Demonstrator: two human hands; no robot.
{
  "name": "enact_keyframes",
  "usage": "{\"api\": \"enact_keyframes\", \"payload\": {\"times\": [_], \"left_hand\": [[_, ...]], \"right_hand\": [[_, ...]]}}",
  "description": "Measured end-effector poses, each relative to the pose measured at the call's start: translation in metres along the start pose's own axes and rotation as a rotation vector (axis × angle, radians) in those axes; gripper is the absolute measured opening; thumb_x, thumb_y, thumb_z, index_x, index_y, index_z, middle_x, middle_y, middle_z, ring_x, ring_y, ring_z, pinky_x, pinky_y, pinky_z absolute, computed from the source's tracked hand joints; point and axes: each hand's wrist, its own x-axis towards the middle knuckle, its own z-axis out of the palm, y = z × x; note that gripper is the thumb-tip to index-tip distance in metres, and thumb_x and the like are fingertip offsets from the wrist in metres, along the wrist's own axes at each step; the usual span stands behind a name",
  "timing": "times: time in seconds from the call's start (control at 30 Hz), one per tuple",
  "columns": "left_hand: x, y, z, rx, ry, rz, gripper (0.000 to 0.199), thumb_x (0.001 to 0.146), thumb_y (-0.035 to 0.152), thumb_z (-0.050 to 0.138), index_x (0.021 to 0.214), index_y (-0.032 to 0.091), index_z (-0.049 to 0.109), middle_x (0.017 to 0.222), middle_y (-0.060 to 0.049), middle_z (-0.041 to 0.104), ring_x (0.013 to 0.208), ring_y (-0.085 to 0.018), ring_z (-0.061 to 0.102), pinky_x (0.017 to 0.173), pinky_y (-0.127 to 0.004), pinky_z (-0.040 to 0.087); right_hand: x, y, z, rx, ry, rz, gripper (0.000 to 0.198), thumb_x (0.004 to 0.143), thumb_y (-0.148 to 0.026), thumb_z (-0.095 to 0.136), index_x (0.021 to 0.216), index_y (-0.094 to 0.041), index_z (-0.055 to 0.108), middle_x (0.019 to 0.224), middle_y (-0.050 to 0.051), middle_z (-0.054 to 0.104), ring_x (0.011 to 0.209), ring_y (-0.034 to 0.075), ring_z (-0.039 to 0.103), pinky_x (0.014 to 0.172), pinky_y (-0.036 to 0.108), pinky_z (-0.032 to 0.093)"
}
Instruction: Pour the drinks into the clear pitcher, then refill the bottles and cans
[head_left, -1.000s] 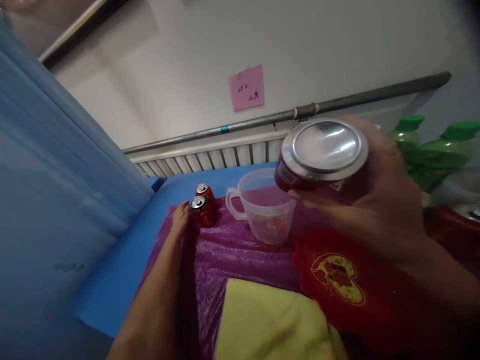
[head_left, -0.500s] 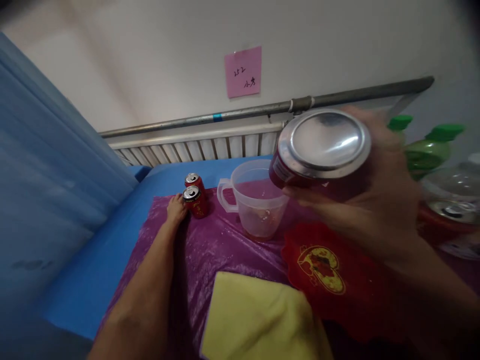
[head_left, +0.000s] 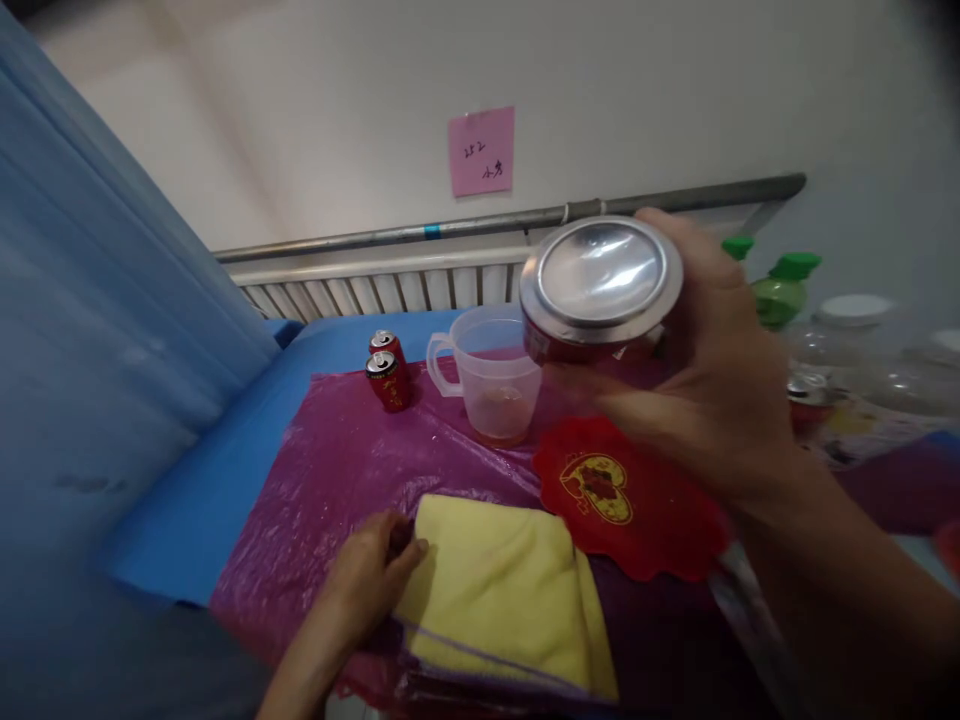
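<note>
My right hand [head_left: 720, 370] is wrapped round a red drink can [head_left: 600, 290]. The can is tipped steeply, its silver base facing me and its top hidden. It hangs up and to the right of the clear plastic measuring jug [head_left: 495, 370], whose bottom holds a little brownish liquid. My left hand [head_left: 375, 565] is at the left edge of a folded yellow cloth [head_left: 502, 590]. Its fingers are half curled, with a gap between thumb and forefinger, and nothing shows in it. Two opened red cans [head_left: 391, 388] stand left of the jug.
Purple plastic sheeting [head_left: 300, 480] covers part of the blue surface [head_left: 187, 510]. A red scalloped mat [head_left: 637, 530] lies under my right arm. Green-capped bottles [head_left: 780, 290] and clear jars [head_left: 847, 330] stand at the right. A blue curtain [head_left: 97, 350] hangs at the left.
My left hand has left the standing cans and come back towards me to the yellow cloth. The view has shifted slightly; my right hand still holds the tipped can near the jug.
</note>
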Motion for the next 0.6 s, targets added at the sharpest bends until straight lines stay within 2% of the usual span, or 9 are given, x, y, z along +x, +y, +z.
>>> {"api": "enact_keyframes", "payload": {"times": [0.07,0.13,0.3,0.47,0.6], "left_hand": [[-0.002,-0.001,0.014,0.008,0.003,-0.035,0.033,0.076,0.04,0.056,0.097,0.016,0.065,0.091,-0.008,0.07,0.08,-0.022,0.062,0.068,-0.031,0.039],[-0.001,-0.002,0.018,0.006,0.012,-0.068,0.038,0.076,0.042,0.057,0.101,0.014,0.064,0.094,-0.01,0.07,0.081,-0.024,0.062,0.069,-0.032,0.039],[0.007,-0.002,0.019,-0.07,-0.019,-0.097,0.044,0.073,0.046,0.061,0.101,0.013,0.066,0.089,-0.011,0.072,0.078,-0.024,0.064,0.064,-0.03,0.041],[0.012,0.001,0.024,-0.194,-0.09,-0.105,0.043,0.071,0.051,0.062,0.089,0.012,0.068,0.077,-0.01,0.071,0.07,-0.024,0.065,0.057,-0.029,0.043],[0.011,0.005,0.029,-0.274,-0.123,-0.09,0.037,0.071,0.045,0.061,0.088,0.013,0.067,0.076,-0.007,0.07,0.067,-0.022,0.063,0.056,-0.029,0.045]], "right_hand": [[-0.006,-0.001,-0.009,-0.065,-0.02,-0.053,0.09,0.067,-0.041,0.082,0.145,-0.04,0.036,0.14,0.0,0.051,0.134,0.037,0.046,0.108,0.059,0.041],[-0.013,-0.001,-0.018,-0.103,-0.021,-0.068,0.09,0.068,-0.04,0.081,0.146,-0.039,0.035,0.142,0.0,0.049,0.134,0.036,0.046,0.108,0.059,0.042],[-0.029,-0.001,-0.029,-0.151,-0.001,-0.025,0.089,0.07,-0.034,0.08,0.147,-0.036,0.034,0.143,0.002,0.052,0.127,0.031,0.056,0.102,0.052,0.05],[-0.034,-0.002,-0.03,-0.145,0.001,0.038,0.091,0.066,-0.03,0.083,0.145,-0.033,0.038,0.142,0.004,0.054,0.127,0.032,0.056,0.105,0.051,0.049],[-0.035,-0.002,-0.03,-0.087,-0.007,0.096,0.086,0.066,-0.031,0.083,0.142,-0.032,0.042,0.141,0.004,0.055,0.128,0.035,0.054,0.108,0.056,0.045]]}}
